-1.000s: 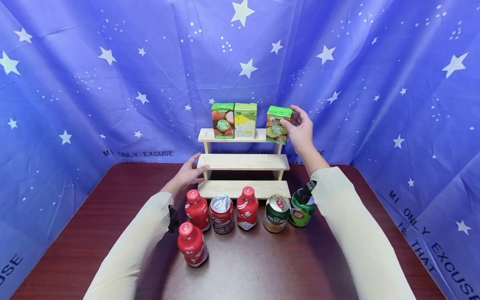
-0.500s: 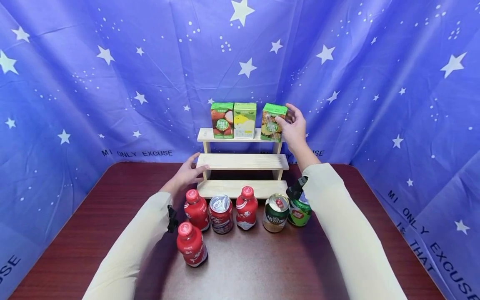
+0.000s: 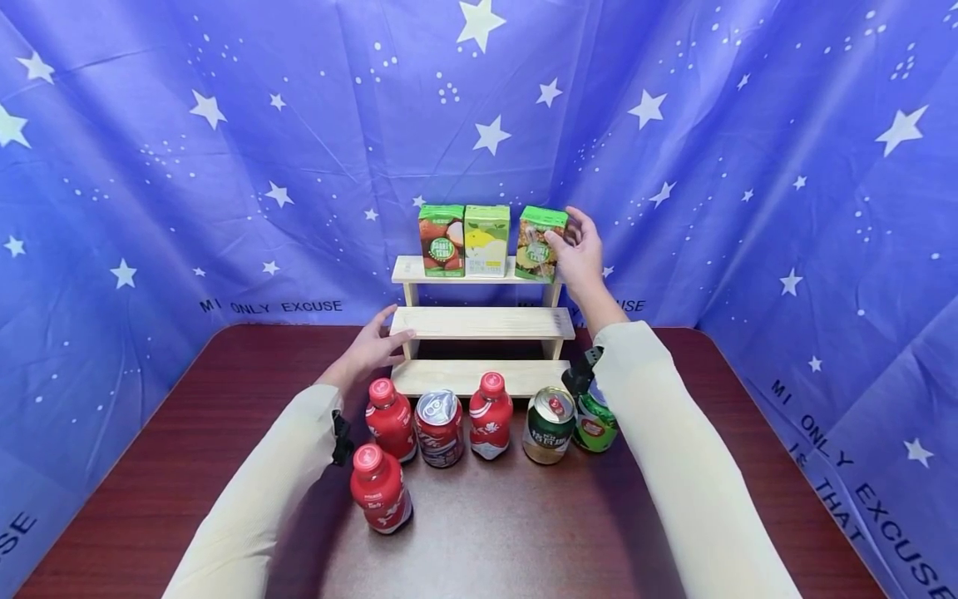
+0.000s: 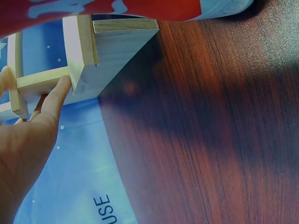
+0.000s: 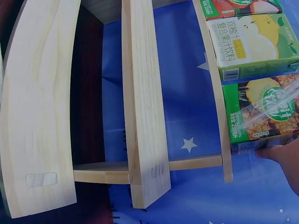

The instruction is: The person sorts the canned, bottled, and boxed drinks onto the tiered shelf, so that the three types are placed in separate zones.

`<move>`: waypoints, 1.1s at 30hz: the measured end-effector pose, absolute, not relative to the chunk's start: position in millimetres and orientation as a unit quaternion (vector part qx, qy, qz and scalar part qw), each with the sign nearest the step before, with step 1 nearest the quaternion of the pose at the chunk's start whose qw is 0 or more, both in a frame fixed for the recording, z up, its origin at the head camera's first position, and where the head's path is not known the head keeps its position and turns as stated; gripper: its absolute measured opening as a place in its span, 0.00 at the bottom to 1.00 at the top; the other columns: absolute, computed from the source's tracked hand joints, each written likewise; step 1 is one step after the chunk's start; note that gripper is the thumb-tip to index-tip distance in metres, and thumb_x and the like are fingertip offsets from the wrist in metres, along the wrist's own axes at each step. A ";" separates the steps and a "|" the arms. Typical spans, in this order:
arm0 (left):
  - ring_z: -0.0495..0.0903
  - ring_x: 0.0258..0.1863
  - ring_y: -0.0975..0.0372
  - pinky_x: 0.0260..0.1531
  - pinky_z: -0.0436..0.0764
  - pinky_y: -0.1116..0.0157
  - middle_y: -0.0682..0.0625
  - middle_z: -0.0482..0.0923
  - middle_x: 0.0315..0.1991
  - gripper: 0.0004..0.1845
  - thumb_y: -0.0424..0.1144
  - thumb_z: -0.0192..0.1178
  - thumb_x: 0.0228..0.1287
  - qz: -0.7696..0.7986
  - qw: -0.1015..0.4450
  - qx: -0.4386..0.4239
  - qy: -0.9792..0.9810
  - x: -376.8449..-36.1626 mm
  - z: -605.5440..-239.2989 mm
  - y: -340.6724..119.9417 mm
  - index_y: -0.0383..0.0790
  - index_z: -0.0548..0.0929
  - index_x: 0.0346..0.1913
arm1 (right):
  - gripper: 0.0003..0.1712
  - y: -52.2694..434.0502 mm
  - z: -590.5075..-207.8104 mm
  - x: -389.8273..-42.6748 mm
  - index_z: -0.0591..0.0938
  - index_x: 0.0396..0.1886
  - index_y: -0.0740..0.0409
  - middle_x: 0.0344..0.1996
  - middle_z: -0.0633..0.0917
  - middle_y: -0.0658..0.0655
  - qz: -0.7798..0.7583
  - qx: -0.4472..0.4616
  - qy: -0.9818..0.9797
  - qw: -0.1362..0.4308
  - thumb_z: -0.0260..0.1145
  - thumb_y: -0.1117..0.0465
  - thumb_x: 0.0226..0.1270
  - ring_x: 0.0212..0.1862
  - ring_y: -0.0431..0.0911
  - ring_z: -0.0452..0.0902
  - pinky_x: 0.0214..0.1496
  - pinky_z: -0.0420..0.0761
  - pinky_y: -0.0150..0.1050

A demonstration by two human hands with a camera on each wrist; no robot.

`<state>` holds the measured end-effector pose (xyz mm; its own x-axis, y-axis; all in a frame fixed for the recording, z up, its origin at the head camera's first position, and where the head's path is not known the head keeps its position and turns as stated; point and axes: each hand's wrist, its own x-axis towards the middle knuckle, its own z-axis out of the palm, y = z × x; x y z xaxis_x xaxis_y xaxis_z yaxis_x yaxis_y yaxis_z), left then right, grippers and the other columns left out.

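Shelving step, carton placement: right hand (image 3: pixel 580 249) pinches green pineapple-print juice carton (image 3: pixel 535 243) at upper centre on the three-tier pale wooden rack (image 3: pixel 482 323) top shelf; left hand (image 3: pixel 372 349), fingers spread, steadies middle tier; release judged next.

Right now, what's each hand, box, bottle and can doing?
Right hand: grips the pineapple carton on the top shelf.
Left hand: fingers touch the middle shelf.
Two other cartons: upright, side by side.
Red bottles: upright, capped.
Cans: upright on the table.
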<state>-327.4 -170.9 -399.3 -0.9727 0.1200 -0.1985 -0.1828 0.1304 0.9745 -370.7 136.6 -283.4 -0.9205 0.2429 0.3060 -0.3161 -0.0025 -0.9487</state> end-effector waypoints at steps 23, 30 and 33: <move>0.63 0.65 0.41 0.58 0.75 0.48 0.29 0.55 0.65 0.41 0.34 0.53 0.68 0.664 0.117 -0.013 0.738 -329.7 -392.1 -175.2 0.50 0.40 0.75 | 0.31 134.4 -270.7 -381.2 0.64 0.70 0.45 0.53 0.76 0.57 0.626 -0.006 -0.766 0.144 0.60 0.59 0.67 0.55 0.45 0.70 0.62 0.74 0.35; 0.63 0.65 0.42 0.58 0.75 0.48 0.29 0.55 0.65 0.41 0.35 0.53 0.68 0.661 0.122 -0.016 0.741 -327.5 -396.4 -172.2 0.49 0.40 0.75 | 0.31 135.7 -275.1 -381.8 0.63 0.70 0.46 0.61 0.72 0.59 0.631 0.005 -0.766 0.122 0.58 0.59 0.69 0.63 0.47 0.68 0.66 0.71 0.36; 0.63 0.65 0.42 0.58 0.74 0.48 0.29 0.55 0.65 0.41 0.34 0.52 0.68 0.664 0.123 -0.013 0.738 -328.4 -398.0 -171.8 0.48 0.39 0.75 | 0.31 136.0 -276.4 -382.3 0.63 0.70 0.47 0.61 0.72 0.59 0.642 0.007 -0.757 0.124 0.58 0.60 0.69 0.63 0.47 0.68 0.66 0.72 0.35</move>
<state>-328.4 -171.8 -398.0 -0.9695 0.1432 -0.1990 -0.1828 0.1188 0.9759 -382.3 136.0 -276.4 -0.9690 0.1484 0.1975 -0.1707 0.1757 -0.9695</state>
